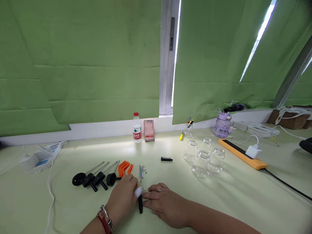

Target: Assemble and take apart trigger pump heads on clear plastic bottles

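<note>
My left hand (124,194), with a white wrap on its thumb and bracelets at the wrist, is closed around the upper part of a black rod-like piece (140,204) on the table. Beside it on the right, the fingertips of my right hand (165,203) rest at the piece, slightly apart; a ring shows on one finger. Bent orange parts (123,167) lie just beyond my left hand. Several black round parts with metal rods (99,178) lie to the left. Metal bolts (140,173) lie beyond the gap between my hands.
Glass jars (203,159) stand right of centre, near an orange power strip (240,152) with a white plug. A small black comb-like item (166,159) lies mid-table. Behind stand a water bottle (136,130) and a purple bottle (222,125). A white cable (50,191) runs down the left.
</note>
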Tool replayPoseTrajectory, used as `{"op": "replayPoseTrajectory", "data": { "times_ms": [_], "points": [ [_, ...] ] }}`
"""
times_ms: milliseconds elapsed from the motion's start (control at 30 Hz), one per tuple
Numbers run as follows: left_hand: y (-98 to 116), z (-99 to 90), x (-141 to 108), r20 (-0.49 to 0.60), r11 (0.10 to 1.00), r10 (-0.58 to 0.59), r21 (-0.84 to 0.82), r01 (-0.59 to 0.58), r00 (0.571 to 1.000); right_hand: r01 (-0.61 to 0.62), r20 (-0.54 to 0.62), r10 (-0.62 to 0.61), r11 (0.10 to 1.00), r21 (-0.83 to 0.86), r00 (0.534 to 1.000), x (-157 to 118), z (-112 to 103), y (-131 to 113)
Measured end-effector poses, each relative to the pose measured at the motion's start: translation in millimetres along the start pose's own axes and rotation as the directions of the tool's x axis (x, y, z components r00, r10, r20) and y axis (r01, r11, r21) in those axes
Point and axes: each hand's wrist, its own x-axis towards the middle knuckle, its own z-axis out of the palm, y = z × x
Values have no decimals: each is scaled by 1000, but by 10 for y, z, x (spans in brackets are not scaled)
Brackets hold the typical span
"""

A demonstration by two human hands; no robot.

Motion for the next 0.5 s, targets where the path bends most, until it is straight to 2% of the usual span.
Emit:
{"op": "replayPoseTrajectory", "data": {
  "times_ms": [267, 500],
  "points": [
    [-10, 27, -4, 28, 998, -63, 20, 62, 998, -11, 52, 11, 1000, -12, 999, 1, 30, 36],
    [10, 47, -6, 5, 999, -37, 6, 37, 999, -22, 48, 21, 1000, 15, 999, 0, 6, 15]
  ]
}}
